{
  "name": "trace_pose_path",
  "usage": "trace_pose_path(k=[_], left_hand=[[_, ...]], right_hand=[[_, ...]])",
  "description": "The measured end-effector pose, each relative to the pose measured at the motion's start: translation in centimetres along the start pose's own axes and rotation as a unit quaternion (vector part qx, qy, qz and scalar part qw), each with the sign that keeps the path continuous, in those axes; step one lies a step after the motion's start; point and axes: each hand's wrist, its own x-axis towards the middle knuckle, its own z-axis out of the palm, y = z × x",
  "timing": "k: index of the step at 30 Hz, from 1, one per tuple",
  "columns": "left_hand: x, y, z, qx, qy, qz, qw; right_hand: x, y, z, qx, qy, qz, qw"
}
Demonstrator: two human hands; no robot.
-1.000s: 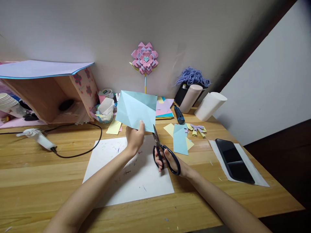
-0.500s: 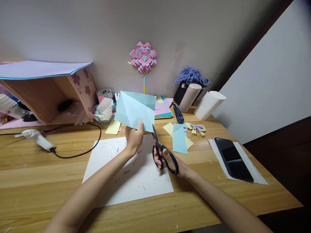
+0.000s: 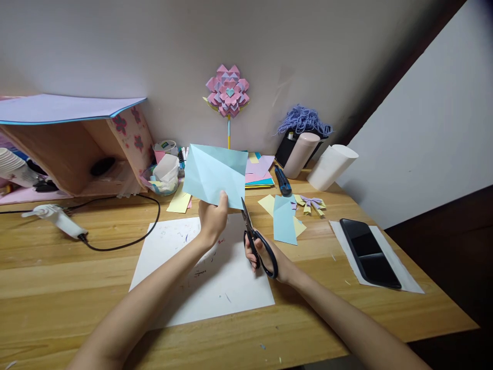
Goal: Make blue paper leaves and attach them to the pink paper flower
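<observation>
Pinched at its lower edge, a creased light-blue sheet of paper point(image 3: 215, 172) is held up by my left hand point(image 3: 212, 221), thumb in front. My right hand point(image 3: 265, 255) has its fingers through the handles of black scissors point(image 3: 252, 236). The blades point up and meet the sheet's lower right corner. Below both hands lies a white sheet point(image 3: 173, 277) with coloured marks. To the right of the scissors, a light-blue paper strip point(image 3: 285, 221) rests over yellow paper pieces point(image 3: 266, 204).
A blue utility knife point(image 3: 283, 181) and a paper bow point(image 3: 311, 204) lie behind the strip. At right are a phone point(image 3: 370, 253), a white cup point(image 3: 333, 167) and a pink bottle point(image 3: 302, 155). On the left are a glue gun point(image 3: 57, 221) with its cord and an open box point(image 3: 131, 149).
The scissor handles have drawn closer together as my right hand closes slightly. My left hand and the light-blue sheet stay nearly still.
</observation>
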Motion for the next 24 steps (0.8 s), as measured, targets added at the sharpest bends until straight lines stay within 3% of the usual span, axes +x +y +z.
trace_pose_path(k=[10, 24], left_hand=[[0.0, -0.1, 0.0, -0.012, -0.010, -0.006, 1.000], [0.1, -0.1, 0.1, -0.013, -0.004, -0.006, 1.000]], right_hand=[[0.1, 0.6, 0.2, 0.022, 0.017, 0.010, 1.000], [0.1, 1.1, 0.2, -0.032, 0.074, 0.036, 0.996]])
